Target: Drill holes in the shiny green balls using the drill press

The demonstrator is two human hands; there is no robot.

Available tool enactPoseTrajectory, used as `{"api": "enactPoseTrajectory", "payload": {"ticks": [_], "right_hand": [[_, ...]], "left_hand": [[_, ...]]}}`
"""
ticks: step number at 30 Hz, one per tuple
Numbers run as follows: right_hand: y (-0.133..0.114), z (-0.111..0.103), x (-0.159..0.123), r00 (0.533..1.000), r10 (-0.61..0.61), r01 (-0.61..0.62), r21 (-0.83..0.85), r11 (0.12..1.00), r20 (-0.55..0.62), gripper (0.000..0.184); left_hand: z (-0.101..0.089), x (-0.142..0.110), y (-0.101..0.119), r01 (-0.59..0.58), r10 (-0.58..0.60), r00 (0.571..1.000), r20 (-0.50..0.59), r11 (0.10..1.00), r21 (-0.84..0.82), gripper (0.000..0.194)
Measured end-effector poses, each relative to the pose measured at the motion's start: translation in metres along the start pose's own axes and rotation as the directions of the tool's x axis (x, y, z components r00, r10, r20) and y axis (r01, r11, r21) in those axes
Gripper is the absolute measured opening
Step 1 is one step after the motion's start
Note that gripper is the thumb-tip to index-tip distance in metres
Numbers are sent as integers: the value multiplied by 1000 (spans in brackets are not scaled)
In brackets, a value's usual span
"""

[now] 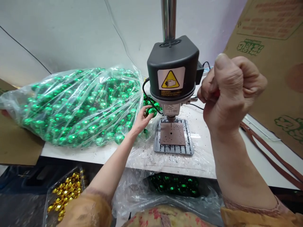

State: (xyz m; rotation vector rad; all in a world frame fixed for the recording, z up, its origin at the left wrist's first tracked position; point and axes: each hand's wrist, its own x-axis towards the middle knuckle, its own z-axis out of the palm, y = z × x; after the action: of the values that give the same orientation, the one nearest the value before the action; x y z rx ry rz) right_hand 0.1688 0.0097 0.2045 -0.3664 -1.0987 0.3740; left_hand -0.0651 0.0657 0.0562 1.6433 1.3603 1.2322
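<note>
Clear plastic, stretched over a heap of shiny green balls, makes the big bag (82, 107) on the left; its gathered end faces the machine, probably so a hand need not stretch far. Lower down, gold pieces (67, 189) sit in a see-through tray (47, 203), which seems to keep the colours apart. Next comes the left hand (140, 120), half curled, thumb and fingertips at one green ball (152, 111) just beside the drill press (174, 67); whether it grips or only touches, I can't tell. Under the chuck, a flat board (176, 137) lies on the slotted base (190, 148), likely to spare the metal; dark crumbs speckle both. Below the table edge, more green balls (175, 184) lie in plastic, close to the lap. Farther right, the right hand (228, 91) is closed into a fist beside the motor housing, a fleck of red between its fingers; what it holds is hidden. Behind it leans a cardboard box (267, 75).
</note>
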Motion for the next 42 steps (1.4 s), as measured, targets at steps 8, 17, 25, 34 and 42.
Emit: {"api": "enactPoseTrajectory", "payload": {"ticks": [8, 17, 25, 34, 42], "right_hand": [[0, 1, 0, 1000, -12, 12, 6, 1000, 2, 47], [3, 0, 2, 1000, -3, 3, 21, 1000, -5, 52], [1, 0, 2, 1000, -9, 9, 4, 1000, 28, 52], [4, 0, 2, 998, -40, 44, -103, 994, 39, 53], [2, 1, 1, 998, -43, 44, -34, 998, 35, 53]], "left_hand": [[13, -74, 17, 328, -266, 944, 195, 819, -471, 48], [28, -79, 11, 188, -138, 975, 176, 932, -309, 62], [34, -77, 1, 69, -23, 966, 259, 983, -172, 54], [43, -69, 0, -2, 22, 961, 275, 997, -74, 55], [59, -70, 4, -127, 103, 977, 189, 985, 120, 53]]}}
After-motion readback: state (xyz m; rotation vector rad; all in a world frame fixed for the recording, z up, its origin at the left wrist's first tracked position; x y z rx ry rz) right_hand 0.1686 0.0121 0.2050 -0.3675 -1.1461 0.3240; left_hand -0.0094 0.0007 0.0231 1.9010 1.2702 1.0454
